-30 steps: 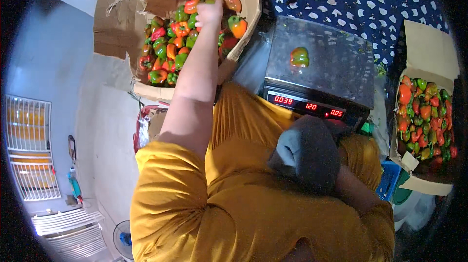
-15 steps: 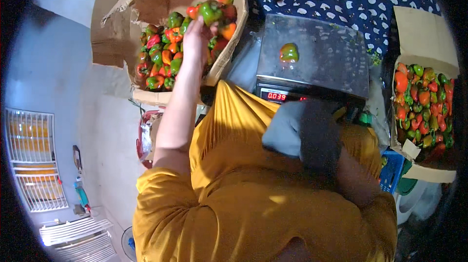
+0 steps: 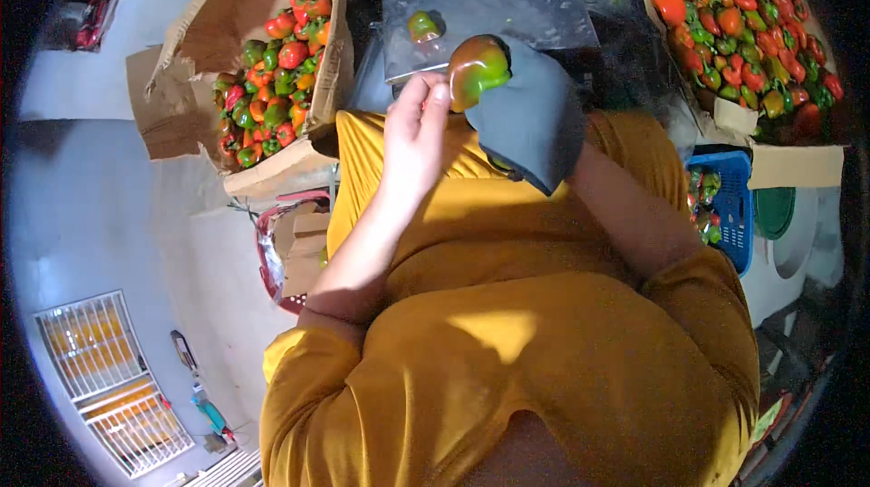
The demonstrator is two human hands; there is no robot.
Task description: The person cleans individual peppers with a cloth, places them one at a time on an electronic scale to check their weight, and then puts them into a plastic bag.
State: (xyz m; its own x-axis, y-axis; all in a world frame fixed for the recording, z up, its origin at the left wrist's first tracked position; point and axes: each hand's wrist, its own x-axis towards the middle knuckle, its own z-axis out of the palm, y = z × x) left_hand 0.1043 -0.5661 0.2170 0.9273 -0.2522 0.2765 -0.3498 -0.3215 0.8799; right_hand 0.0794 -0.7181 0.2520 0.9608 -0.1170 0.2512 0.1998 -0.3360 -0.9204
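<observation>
A shiny bell pepper [image 3: 473, 77], part green and part brownish red, is up in front of my body between my two hands. My left hand [image 3: 417, 125] is closed, thumb and fingertips at the pepper's left side. A grey cloth [image 3: 530, 120] wraps my right hand and meets the pepper's right side; the fingers under it are hidden, and only the wrist and forearm show. Beyond the pepper, a smaller green and red bell pepper [image 3: 423, 27] sits on the metal plate of a weighing scale [image 3: 507, 2].
At the left stands an open cardboard box [image 3: 331, 43] of mixed peppers; another cardboard box [image 3: 739, 117] of peppers is at the right. Below that one is a blue plastic basket [image 3: 739, 215] with peppers. A red-rimmed basket [image 3: 265, 242] is beside my left forearm.
My left hand has come back from the left box to the front of my body with a bell pepper. The grey cloth on my right hand has moved up against that pepper. The view has shifted.
</observation>
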